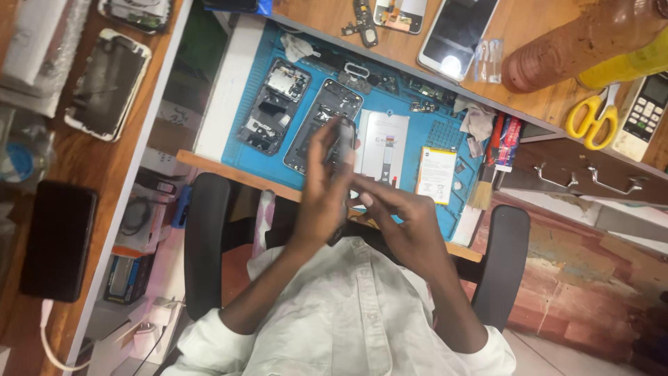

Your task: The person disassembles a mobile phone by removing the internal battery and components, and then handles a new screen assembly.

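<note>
At frame centre, the left hand (321,188) grips a dark phone part (344,139) upright; the right hand (407,219) pinches its lower edge. Two opened phone frames (275,104) lie stripped on the blue mat (390,94) — a battery (436,174) out — reassembly seemingly not begun.

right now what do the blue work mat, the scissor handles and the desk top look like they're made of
Blue work mat: looks like matte rubber or silicone, with moulded compartments along its far edge. Scissors: handles of glossy yellow plastic, probably, since they are smooth and evenly coloured. Desk top: wood or wood-look laminate, brown with visible grain and a slight sheen.
</note>
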